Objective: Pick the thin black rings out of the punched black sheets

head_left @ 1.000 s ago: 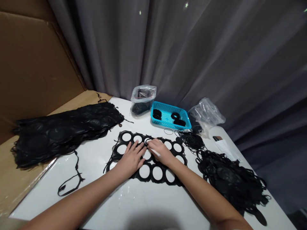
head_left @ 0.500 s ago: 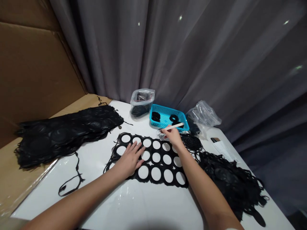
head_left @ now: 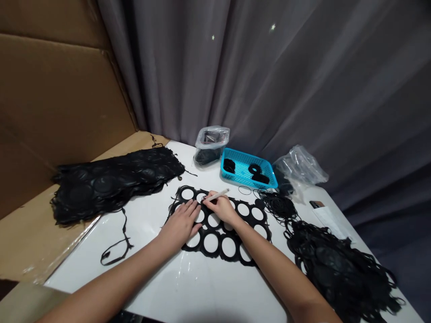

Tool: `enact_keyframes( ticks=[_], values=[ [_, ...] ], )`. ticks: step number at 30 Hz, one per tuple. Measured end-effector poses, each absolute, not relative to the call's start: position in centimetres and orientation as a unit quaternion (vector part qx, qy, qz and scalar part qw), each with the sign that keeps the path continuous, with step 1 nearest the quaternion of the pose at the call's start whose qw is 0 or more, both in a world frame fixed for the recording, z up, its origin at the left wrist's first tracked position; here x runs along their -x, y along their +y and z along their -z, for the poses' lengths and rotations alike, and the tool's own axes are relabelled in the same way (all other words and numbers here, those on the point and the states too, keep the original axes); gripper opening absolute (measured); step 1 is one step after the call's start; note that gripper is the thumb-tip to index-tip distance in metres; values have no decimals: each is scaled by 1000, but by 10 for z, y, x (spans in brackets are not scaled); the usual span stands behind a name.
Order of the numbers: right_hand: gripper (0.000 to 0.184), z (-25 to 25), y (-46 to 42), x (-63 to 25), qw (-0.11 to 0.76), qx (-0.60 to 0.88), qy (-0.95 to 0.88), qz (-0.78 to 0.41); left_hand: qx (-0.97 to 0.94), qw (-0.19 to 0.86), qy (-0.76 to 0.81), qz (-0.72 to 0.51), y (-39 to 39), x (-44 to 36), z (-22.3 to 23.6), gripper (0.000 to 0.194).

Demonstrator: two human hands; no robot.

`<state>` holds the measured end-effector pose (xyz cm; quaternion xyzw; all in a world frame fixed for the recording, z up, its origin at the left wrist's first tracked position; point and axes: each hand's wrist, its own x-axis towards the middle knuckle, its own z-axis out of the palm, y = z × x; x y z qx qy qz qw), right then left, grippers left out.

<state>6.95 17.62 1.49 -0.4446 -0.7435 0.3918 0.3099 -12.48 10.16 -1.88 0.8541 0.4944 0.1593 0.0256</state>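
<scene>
A black rubber-like sheet (head_left: 220,246) with rows of large round holes lies flat on the white table. My left hand (head_left: 182,222) rests palm down on its left part, fingers stretched out. In my right hand (head_left: 220,210) is a slim white pen-like tool (head_left: 220,194), pinched between the fingers and slanting up to the right. That hand is over the top row of holes, just right of my left fingertips. The tool's working tip is hidden by my fingers. Thin black rings (head_left: 279,205) lie in a tangled pile right of the sheet.
A blue basket (head_left: 249,183) holding black rings stands behind the sheet, beside a clear bag (head_left: 212,141) with black contents. Stacked black sheets (head_left: 117,181) are at left, near cardboard (head_left: 67,98). Black scrap (head_left: 343,269) heaps at right, near another plastic bag (head_left: 299,166).
My right hand has moved left with the white tool, from near the basket to the sheet's top row. My left hand stays on the sheet. The whole view has shifted slightly.
</scene>
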Motion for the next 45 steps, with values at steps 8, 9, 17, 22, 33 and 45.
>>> enact_keyframes(
  ticks=[8, 9, 17, 22, 33, 45],
  values=[
    [17, -10, 178, -70, 357, 459, -687, -437, -847, 27, 500, -177, 101, 123, 26, 51],
    [18, -11, 182, -71, 388, 481, -638, -459, -847, 27, 500, -179, 101, 123, 27, 51],
    [29, -25, 217, -79, 440, 460, -348, -688, -846, 32, 499, -186, 102, 124, 29, 50],
    [33, -18, 204, -76, 413, 442, -428, -672, -847, 26, 502, -172, 101, 123, 25, 50],
    [15, -14, 179, -72, 294, 401, -752, -432, -851, 28, 500, -157, 100, 123, 22, 52],
    [18, -1, 174, -71, 292, 337, -856, -260, -848, 7, 512, -138, 98, 119, 16, 53]
  ],
)
